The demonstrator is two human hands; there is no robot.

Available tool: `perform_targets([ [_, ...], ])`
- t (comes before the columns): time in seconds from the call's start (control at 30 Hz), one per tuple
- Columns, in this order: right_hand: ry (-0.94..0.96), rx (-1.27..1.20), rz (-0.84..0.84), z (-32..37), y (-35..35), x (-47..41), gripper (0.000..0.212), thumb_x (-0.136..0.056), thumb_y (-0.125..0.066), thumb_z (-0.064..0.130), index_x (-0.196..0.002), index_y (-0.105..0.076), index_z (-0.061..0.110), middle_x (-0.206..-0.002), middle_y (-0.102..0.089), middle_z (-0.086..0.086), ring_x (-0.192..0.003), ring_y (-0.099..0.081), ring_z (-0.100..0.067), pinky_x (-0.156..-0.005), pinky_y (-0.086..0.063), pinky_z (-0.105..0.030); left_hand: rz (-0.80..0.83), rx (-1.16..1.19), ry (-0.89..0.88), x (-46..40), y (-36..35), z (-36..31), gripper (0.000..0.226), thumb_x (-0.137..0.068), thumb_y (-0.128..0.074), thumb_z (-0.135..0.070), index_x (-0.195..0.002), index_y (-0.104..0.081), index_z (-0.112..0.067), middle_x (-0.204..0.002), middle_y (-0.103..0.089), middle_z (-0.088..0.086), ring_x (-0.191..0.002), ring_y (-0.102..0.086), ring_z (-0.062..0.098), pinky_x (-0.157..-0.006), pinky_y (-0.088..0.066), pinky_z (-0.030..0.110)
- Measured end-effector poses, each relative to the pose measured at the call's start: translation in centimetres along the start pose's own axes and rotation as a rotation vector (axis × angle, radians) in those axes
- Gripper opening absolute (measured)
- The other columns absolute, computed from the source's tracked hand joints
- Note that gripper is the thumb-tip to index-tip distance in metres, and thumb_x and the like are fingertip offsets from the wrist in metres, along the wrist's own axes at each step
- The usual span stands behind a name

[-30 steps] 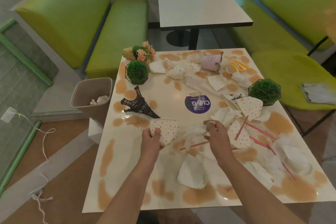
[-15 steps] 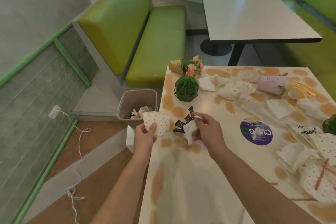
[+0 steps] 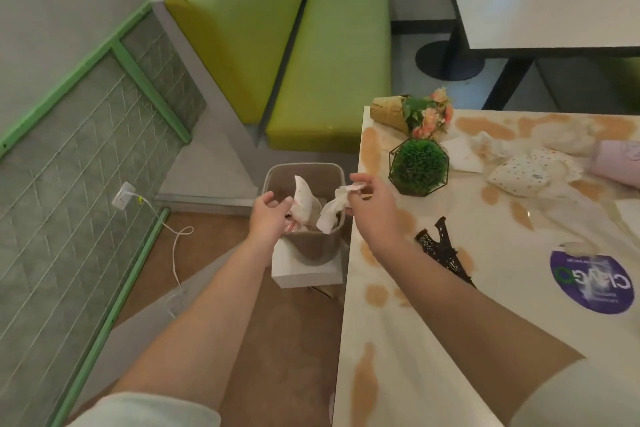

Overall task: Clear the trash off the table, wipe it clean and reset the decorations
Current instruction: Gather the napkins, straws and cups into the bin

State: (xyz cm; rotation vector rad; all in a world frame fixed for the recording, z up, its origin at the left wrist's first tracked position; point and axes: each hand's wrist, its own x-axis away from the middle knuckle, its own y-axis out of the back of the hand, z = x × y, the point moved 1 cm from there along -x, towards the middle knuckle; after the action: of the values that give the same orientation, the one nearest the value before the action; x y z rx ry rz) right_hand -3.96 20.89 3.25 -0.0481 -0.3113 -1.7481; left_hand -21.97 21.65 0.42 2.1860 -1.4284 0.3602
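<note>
Both hands over the bin (image 3: 313, 246): left (image 3: 268, 217) loosely open, right (image 3: 369, 206) seemingly pinching a tissue (image 3: 334, 210).

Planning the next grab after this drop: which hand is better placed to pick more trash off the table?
Probably the right hand. It is already at the table edge, nearer the napkins, though it must first release the crumpled napkin. The left hand is open over the bin, off the table's side.

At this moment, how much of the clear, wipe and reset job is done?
Early stage. Done: some trash, including a dotted paper cup, sits in the bin. In hand: the right hand pinches a crumpled napkin over the bin; the left hand is open beside it. Left: napkins, cups and brown stains on the table, and the toppled tower model.
</note>
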Motion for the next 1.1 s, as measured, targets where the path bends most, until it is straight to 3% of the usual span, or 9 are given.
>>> perform_targets([
  [0.07,0.003,0.016,-0.027,0.0,-1.5,-1.2,0.024,-0.090,-0.057,0.004,-0.106,-0.059,0.022,-0.093,-0.057,0.011,-0.080,-0.058,-0.005,-0.067,-0.049,-0.012,-0.005,-0.039,-0.008,-0.7,0.5,0.7,0.053,-0.092,-0.064,-0.028,-0.140,-0.045,-0.017,-0.133,-0.053,0.002,-0.102,-0.057,0.012,-0.100,-0.048,0.037],
  [0.13,0.022,0.039,-0.037,0.2,-2.8,-2.2,0.021,-0.088,-0.060,0.004,-0.104,-0.060,0.019,-0.089,-0.057,0.013,-0.076,-0.055,-0.002,-0.058,-0.041,-0.006,-0.006,-0.056,-0.037,-1.0,0.8,1.4,0.040,-0.094,-0.060,-0.029,-0.132,-0.052,-0.018,-0.129,-0.056,0.001,-0.099,-0.057,0.012,-0.100,-0.048,0.038],
  [0.23,0.030,0.058,-0.030,0.2,-4.6,-3.6,0.019,-0.088,-0.058,0.003,-0.102,-0.063,0.015,-0.087,-0.059,0.010,-0.079,-0.057,-0.009,-0.063,-0.044,-0.012,-0.008,-0.071,-0.057,-1.2,1.2,2.4,0.027,-0.095,-0.058,-0.031,-0.121,-0.057,-0.023,-0.121,-0.059,-0.002,-0.105,-0.058,0.015,-0.102,-0.047,0.042],
  [0.33,-0.003,0.153,0.026,-0.8,-5.9,-4.5,0.022,-0.093,-0.054,0.006,-0.111,-0.064,0.015,-0.108,-0.066,0.000,-0.094,-0.061,-0.016,-0.079,-0.050,-0.028,-0.001,-0.079,-0.075,-0.9,1.2,2.8,0.018,-0.094,-0.059,-0.032,-0.112,-0.057,-0.028,-0.115,-0.061,-0.005,-0.110,-0.059,0.017,-0.101,-0.047,0.043],
  [0.43,-0.108,0.293,0.218,-2.4,-6.0,-4.3,0.041,-0.095,-0.048,0.007,-0.135,-0.055,0.017,-0.134,-0.058,-0.004,-0.094,-0.058,-0.018,-0.069,-0.046,-0.023,0.029,-0.088,-0.077,0.1,1.0,2.9,0.015,-0.096,-0.056,-0.030,-0.111,-0.057,-0.028,-0.114,-0.062,-0.005,-0.111,-0.059,0.017,-0.101,-0.047,0.039],
  [0.5,-0.163,0.308,0.291,-3.1,-5.2,-3.3,0.046,-0.096,-0.045,0.005,-0.140,-0.050,0.017,-0.140,-0.054,-0.004,-0.109,-0.057,-0.020,-0.082,-0.049,-0.024,0.045,-0.092,-0.079,1.0,0.7,3.0,0.016,-0.097,-0.055,-0.030,-0.112,-0.059,-0.027,-0.115,-0.063,-0.004,-0.107,-0.061,0.016,-0.099,-0.048,0.038],
  [0.67,-0.205,0.201,0.273,-3.5,-1.7,0.0,0.030,-0.097,-0.047,0.009,-0.122,-0.062,0.015,-0.109,-0.066,-0.007,-0.084,-0.063,-0.020,-0.077,-0.057,-0.034,0.066,-0.095,-0.104,4.3,-0.8,3.0,0.023,-0.099,-0.051,-0.032,-0.116,-0.059,-0.019,-0.098,-0.066,-0.004,-0.082,-0.062,0.012,-0.081,-0.050,0.031],
  [0.77,-0.212,0.049,0.273,-2.6,1.7,2.7,0.022,-0.095,-0.050,0.006,-0.109,-0.065,0.013,-0.096,-0.067,-0.008,-0.066,-0.059,-0.015,-0.064,-0.053,-0.026,0.070,-0.105,-0.117,7.0,-1.9,3.2,0.023,-0.099,-0.050,-0.034,-0.113,-0.059,-0.017,-0.097,-0.065,-0.004,-0.076,-0.061,0.011,-0.070,-0.046,0.027],
  [1.1,-0.234,-0.009,0.146,-6.1,17.7,13.3,0.012,-0.091,-0.058,0.013,-0.096,-0.068,0.015,-0.086,-0.068,-0.003,-0.060,-0.056,-0.017,-0.058,-0.046,-0.025,0.193,-0.188,-0.161,20.0,-8.4,6.6,0.019,-0.099,-0.052,-0.032,-0.105,-0.060,-0.016,-0.094,-0.066,-0.003,-0.070,-0.060,0.008,-0.067,-0.045,0.025],
])
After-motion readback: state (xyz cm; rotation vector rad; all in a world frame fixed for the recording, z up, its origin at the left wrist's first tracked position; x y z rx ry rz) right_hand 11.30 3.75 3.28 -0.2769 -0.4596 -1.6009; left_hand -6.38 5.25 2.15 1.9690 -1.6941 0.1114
